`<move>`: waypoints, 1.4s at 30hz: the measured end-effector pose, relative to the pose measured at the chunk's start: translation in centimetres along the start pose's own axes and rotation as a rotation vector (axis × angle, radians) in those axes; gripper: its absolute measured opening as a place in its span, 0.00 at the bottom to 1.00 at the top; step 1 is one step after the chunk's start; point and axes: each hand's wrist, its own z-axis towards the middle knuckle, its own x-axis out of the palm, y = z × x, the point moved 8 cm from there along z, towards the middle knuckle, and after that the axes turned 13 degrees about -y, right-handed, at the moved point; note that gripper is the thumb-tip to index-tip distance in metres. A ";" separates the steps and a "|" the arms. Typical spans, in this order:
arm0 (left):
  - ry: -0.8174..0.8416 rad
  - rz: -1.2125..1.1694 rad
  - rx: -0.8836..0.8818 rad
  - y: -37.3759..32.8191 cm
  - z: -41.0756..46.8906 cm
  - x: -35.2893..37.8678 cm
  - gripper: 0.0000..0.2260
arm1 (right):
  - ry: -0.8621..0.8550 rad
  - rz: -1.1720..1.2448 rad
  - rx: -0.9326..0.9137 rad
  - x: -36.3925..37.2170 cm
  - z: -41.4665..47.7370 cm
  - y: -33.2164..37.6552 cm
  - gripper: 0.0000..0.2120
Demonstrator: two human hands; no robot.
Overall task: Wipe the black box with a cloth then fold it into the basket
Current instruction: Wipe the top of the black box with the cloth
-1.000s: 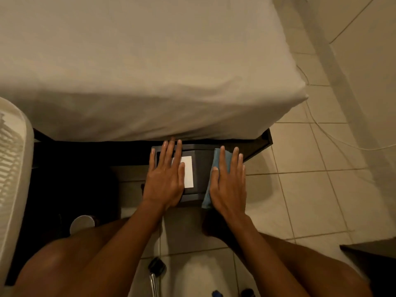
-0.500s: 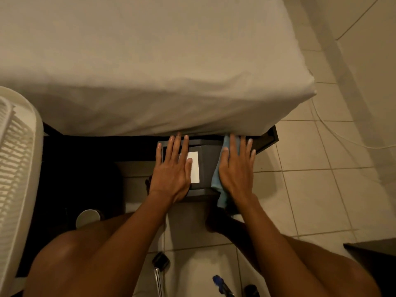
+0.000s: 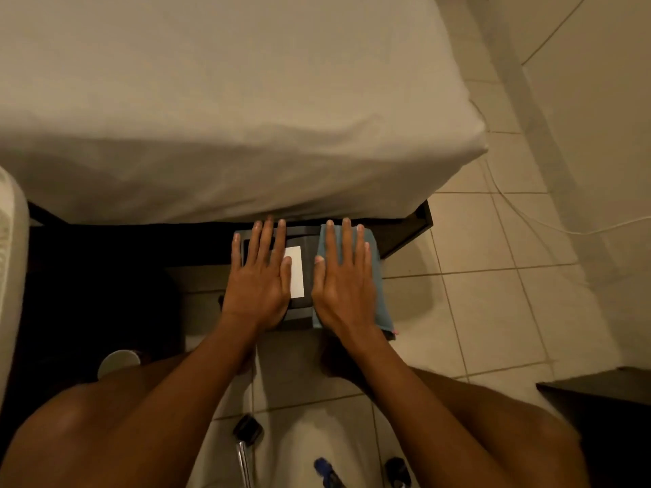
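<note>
Beige tiled floor point(image 3: 493, 297) lies bare right of the rectangular black box point(image 3: 305, 272); left hand point(image 3: 259, 287) flat, unclenched on it, right hand point(image 3: 343, 290) pressing the blue cloth point(image 3: 378, 276) flat.

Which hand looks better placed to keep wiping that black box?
The right hand: it lies flat on the blue cloth over the box. The left hand rests bare on the box.

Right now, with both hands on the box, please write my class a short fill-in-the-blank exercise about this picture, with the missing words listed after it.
1. The right hand presses a ____ cloth flat on the black box.
2. The left hand lies flat, its thumb beside a ____ label.
3. The box's far edge sits under the ____.

Missing words: blue; white; bed
</note>
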 end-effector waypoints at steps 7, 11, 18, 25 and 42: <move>-0.021 -0.045 -0.019 -0.2 0.0 -0.4 0.26 | -0.017 0.022 0.157 0.2 2.6 -1.1 0.26; -0.067 -0.104 -0.072 0.0 -0.3 -0.9 0.25 | -0.056 0.025 0.218 0.5 2.6 0.7 0.27; -0.090 -0.194 -0.101 0.5 -0.3 -1.1 0.24 | 0.037 0.144 0.023 0.5 0.2 3.2 0.30; -0.104 -0.263 -0.182 0.7 -0.2 -1.4 0.26 | 0.017 0.542 0.033 -2.6 0.6 2.1 0.26; -0.181 -0.326 -0.338 -1.9 5.1 -3.7 0.13 | 0.326 0.764 0.868 2.1 5.1 -13.5 0.17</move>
